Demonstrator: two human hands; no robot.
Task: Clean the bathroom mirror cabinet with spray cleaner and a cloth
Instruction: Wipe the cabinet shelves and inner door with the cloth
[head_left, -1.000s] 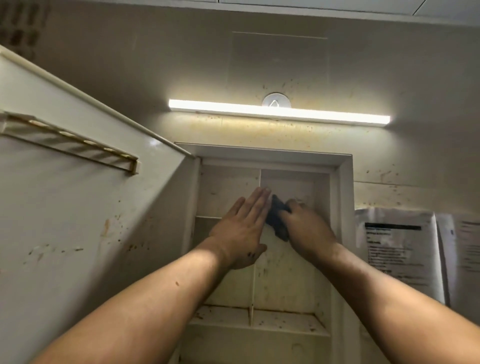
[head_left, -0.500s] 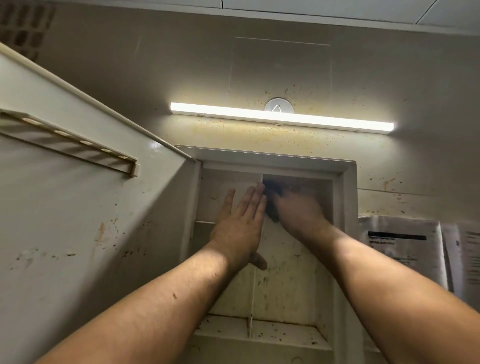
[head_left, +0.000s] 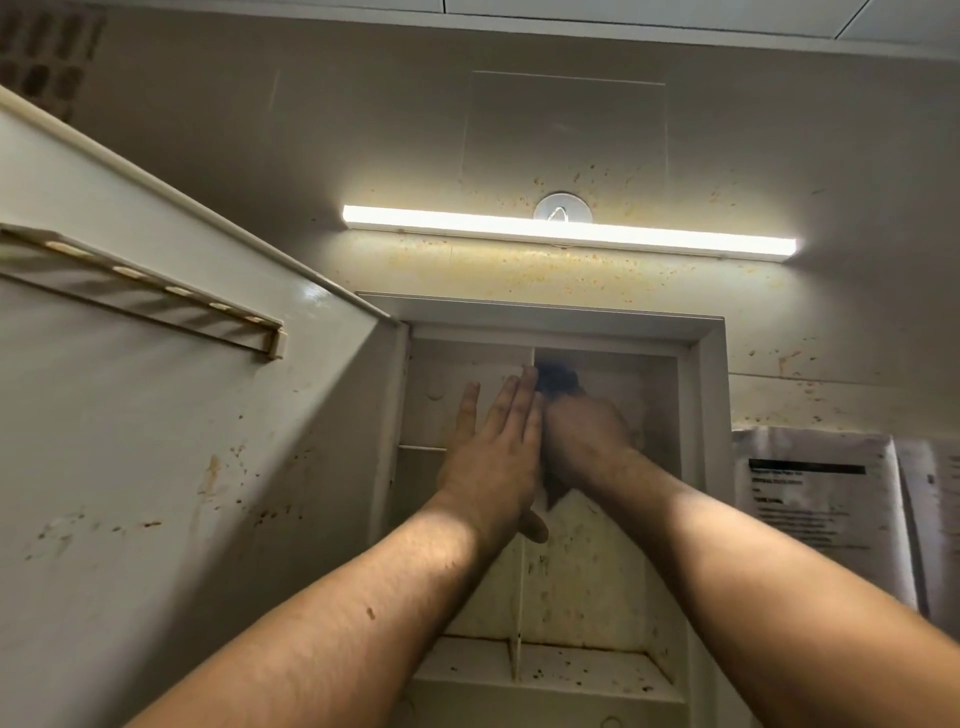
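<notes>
Left hand (head_left: 493, 457): fingers straight and together, laid flat along the left face of the vertical divider (head_left: 519, 597), holding nothing. I read it as bracing.

Right hand (head_left: 584, 441) is touching it at its 3 o'clock and grips the dark cloth (head_left: 557, 378). A wad pokes out at the hand's 12 o'clock and a tail at 6. There is motion blur, so I can't tell the exact finger lay. The cloth is on the back wall of the upper right compartment, up in the corner by the divider.

Step, as I judge it: wiping the inside of the cabinet (head_left: 709, 415), top right section. Next I'd drag the cloth toward 3 o'clock, then work down. The wall below and the lower shelf (head_left: 592, 670) at 6 o'clock are speckled with dark spots, so firm pressure is needed. A re-spray means freeing a hand, as no bottle is in view.

Counts:
- 2 hands
- 1 cloth
- 1 cabinet
- 1 divider
- 1 lower shelf
- 1 open door (head_left: 156, 467) at 9 o'clock
- 1 slotted rail (head_left: 156, 299) on the door
- 1 light bar (head_left: 566, 234) at 12 o'clock
- 1 round fitting (head_left: 561, 210) just above the bar
- 2 paper sheets (head_left: 810, 499) at 3 o'clock
- 0 spray bottles
</notes>
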